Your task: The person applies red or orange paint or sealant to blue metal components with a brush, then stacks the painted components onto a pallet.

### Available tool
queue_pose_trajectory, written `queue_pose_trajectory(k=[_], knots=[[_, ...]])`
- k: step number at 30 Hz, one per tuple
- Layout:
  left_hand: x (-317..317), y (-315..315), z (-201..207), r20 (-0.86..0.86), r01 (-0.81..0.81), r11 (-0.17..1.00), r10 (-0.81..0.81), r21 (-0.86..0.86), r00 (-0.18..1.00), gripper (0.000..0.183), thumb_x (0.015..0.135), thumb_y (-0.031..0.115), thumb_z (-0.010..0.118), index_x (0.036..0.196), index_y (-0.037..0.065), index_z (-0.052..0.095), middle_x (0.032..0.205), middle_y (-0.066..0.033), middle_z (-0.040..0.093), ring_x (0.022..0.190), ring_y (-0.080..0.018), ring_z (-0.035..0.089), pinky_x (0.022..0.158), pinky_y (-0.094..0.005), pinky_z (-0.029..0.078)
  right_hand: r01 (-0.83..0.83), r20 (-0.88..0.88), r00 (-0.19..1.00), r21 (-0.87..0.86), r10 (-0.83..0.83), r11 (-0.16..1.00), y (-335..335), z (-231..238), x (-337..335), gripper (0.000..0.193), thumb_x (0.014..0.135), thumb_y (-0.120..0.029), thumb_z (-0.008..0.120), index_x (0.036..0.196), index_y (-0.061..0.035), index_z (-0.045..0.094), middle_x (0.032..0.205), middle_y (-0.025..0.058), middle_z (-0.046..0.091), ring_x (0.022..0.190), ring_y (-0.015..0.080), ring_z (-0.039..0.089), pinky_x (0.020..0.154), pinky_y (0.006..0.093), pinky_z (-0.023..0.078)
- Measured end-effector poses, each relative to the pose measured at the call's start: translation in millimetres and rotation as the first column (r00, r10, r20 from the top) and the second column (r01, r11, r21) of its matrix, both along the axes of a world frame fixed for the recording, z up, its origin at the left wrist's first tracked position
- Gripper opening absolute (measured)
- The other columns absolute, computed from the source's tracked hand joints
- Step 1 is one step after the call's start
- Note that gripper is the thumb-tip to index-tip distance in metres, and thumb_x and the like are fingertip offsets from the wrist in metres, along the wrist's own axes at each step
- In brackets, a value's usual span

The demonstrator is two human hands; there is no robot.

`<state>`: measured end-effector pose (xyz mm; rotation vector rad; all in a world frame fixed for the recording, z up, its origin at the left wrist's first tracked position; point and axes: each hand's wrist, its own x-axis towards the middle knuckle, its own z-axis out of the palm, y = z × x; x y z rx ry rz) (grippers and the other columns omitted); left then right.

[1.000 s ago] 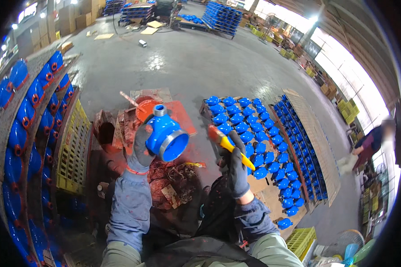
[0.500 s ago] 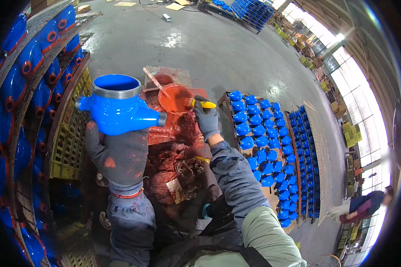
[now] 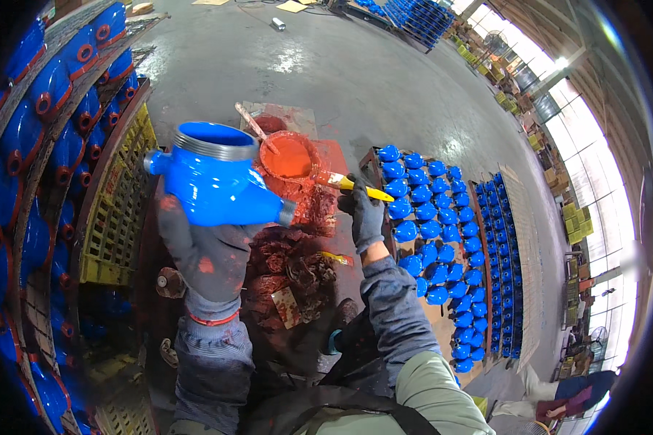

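Note:
My left hand [image 3: 207, 250], in a grey glove stained red, grips a glossy blue water meter body [image 3: 221, 185] from below. Its wide, threaded round opening faces up, and a threaded end points to the lower right. In my right hand [image 3: 364, 221], also gloved, is a paintbrush [image 3: 374, 193] with a yellow handle. The reddened bristles point left, beside the right rim of a round paint tub [image 3: 316, 154]. Red paint [image 3: 292, 161] lies in the tub, and a paint-smeared stick [image 3: 249, 120] leans out of it.
Below the tub are crumpled red-stained rags [image 3: 268, 283] and another yellow-handled brush [image 3: 336, 257]. Racks of blue bodies with red-edged openings [image 3: 43, 104] stand at left, by a yellow crate [image 3: 112, 235]. Rows of blue parts [image 3: 428, 211] sit at right. A person [image 3: 577, 395] is at lower right.
The brush and my right hand have moved right and down, away from the tub's middle. The meter body has shifted right and tilted, its threaded end dropping lower.

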<state>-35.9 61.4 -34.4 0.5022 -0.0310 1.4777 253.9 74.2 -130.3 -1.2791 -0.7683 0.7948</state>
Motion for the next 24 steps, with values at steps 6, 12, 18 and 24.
queue_pose_trajectory(k=[6, 12, 18, 24], knots=[[29.1, -30.3, -5.1, -0.712, -0.277, 0.954, 0.270, 0.110, 0.648, 0.093, 0.081, 0.054, 0.073, 0.145, 0.006, 0.027, 0.137, -0.0146, 0.042, 0.121, -0.0279, 0.050, 0.099, -0.0422, 0.047, -0.156, -0.462, 0.849, 0.246, 0.257, 0.957, -36.4, 63.1, -18.6, 0.046, 0.100, -0.042, 0.053, 0.132, -0.0088, 0.049, 0.124, 0.0108, 0.055, 0.097, 0.0254, 0.065, 0.078, 0.0344, 0.055], [53.9, -40.4, -0.1, -0.727, -0.143, 0.760, 0.649, 0.634, 0.222, 0.103, 0.067, 0.033, 0.090, 0.142, 0.000, 0.028, 0.135, -0.0170, 0.042, 0.120, -0.0304, 0.051, 0.098, -0.0425, 0.047, 0.135, 0.341, 0.894, 0.412, -0.290, 0.901, -103.0, 133.4, -32.0, 0.039, 0.099, -0.037, 0.055, 0.122, -0.0052, 0.052, 0.113, 0.0126, 0.059, 0.098, 0.0237, 0.062, 0.081, 0.0363, 0.054], [70.6, -46.1, -5.3, -0.651, 0.018, 0.656, 0.745, 0.755, 0.145, 0.104, 0.061, 0.022, 0.092, 0.142, 0.007, 0.030, 0.138, -0.0174, 0.040, 0.126, -0.0343, 0.048, 0.104, -0.0472, 0.044, 0.013, 0.329, 0.898, 0.643, -0.291, 0.766, -122.4, 141.0, -29.0, 0.037, 0.098, -0.037, 0.054, 0.103, -0.0002, 0.056, 0.087, 0.0181, 0.062, 0.065, 0.0223, 0.061, 0.056, 0.0314, 0.051], [80.5, -46.7, -6.4, -0.621, 0.043, 0.622, 0.771, 0.782, 0.137, 0.105, 0.060, 0.021, 0.092, 0.143, 0.005, 0.030, 0.139, -0.0179, 0.039, 0.125, -0.0341, 0.048, 0.104, -0.0474, 0.043, 0.007, 0.421, 0.850, 0.590, -0.315, 0.808, -123.2, 143.8, -24.8, 0.043, 0.094, -0.041, 0.060, 0.095, 0.0021, 0.062, 0.082, 0.0205, 0.065, 0.053, 0.0218, 0.060, 0.046, 0.0305, 0.048]])
